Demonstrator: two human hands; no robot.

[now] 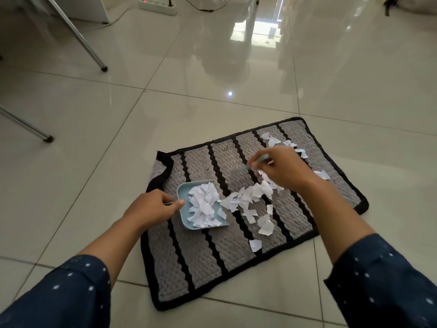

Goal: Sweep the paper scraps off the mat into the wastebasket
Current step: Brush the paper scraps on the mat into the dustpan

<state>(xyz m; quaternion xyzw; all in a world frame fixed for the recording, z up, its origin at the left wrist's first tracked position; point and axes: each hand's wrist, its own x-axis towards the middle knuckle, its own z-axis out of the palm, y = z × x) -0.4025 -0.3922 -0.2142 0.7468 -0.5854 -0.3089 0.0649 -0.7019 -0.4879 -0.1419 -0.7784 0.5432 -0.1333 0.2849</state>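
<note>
A grey mat (208, 254) with black stripes and a black border lies on the tiled floor. A small light-blue dustpan (183, 194) rests on the mat, heaped with white paper scraps (203, 205). My left hand (153, 205) grips the dustpan's handle at its left side. My right hand (281, 170) is closed on a small light-blue brush (238, 171), blurred, just above the mat. Loose scraps (248, 197) trail from the pan's mouth toward my right hand. More scraps (274, 140) lie near the mat's far right corner. No wastebasket is in view.
Glossy cream floor tiles (212, 67) surround the mat. Two metal furniture legs (89, 47) stand at the far left. A white power strip (157, 5) with a cable lies at the top.
</note>
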